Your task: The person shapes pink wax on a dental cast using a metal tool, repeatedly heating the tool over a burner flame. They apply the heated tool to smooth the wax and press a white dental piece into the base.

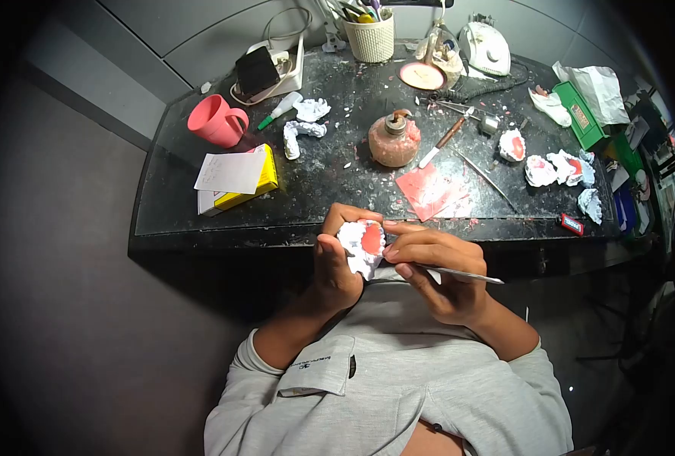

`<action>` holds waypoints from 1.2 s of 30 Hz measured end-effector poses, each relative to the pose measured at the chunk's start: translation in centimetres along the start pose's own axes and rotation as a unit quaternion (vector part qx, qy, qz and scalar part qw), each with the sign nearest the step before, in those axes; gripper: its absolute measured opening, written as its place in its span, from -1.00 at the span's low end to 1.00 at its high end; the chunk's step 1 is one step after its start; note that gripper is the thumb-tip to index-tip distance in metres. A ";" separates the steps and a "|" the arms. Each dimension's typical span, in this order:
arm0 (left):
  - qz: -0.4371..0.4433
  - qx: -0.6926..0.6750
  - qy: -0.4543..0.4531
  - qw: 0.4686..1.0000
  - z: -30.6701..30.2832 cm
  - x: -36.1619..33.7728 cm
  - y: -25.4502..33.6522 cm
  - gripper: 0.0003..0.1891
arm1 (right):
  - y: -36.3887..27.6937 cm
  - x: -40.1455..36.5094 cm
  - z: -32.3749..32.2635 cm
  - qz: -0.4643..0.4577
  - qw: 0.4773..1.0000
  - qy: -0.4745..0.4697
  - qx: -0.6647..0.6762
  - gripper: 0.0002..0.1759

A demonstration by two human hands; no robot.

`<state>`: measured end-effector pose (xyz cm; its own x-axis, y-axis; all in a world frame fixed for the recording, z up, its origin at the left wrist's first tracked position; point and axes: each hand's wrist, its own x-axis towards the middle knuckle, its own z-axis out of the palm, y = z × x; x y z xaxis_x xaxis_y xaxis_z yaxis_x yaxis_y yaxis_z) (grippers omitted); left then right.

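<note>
My left hand (336,262) is closed around a white plaster dental cast (351,242), in front of the bench's near edge. A patch of red wax (372,239) covers the middle of the cast, beside its row of teeth. My right hand (448,273) grips a slim metal carving tool (470,274) like a pen, its handle pointing out to the right. The right fingertips rest against the cast's right side, and they hide the tool's working tip. Just beyond the hands lie pink wax sheets (429,191) on the bench.
On the dark bench (322,194) stand a glass spirit burner (394,142), a pink mug (217,121) and a yellow box (258,178) with paper on top. A brown-handled knife (448,137) and a metal rod (487,179) lie right of the burner. More casts (540,172) sit farther right.
</note>
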<state>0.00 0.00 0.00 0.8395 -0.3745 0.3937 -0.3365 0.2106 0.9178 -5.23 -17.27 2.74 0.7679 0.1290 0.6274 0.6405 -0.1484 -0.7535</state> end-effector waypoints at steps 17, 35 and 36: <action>0.012 0.056 0.042 0.998 0.2 -0.1 -0.3 -0.16 | 0.4 -0.2 0.1 0.027 0.999 -0.005 0.046 -0.88; -0.010 0.059 0.055 0.997 0.6 0.5 -0.1 -0.17 | 1.0 -0.5 -0.5 0.072 0.994 0.009 0.084 -0.90; -0.009 0.059 0.055 0.997 0.5 0.7 0.2 -0.17 | 1.2 -0.7 -0.5 0.088 0.990 0.030 0.110 -0.90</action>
<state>0.28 -0.67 0.43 0.8858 -0.2743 0.3742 -0.3626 0.0939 0.9272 -5.04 -18.05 1.48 0.8705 0.0611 0.4884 0.4857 0.0536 -0.8725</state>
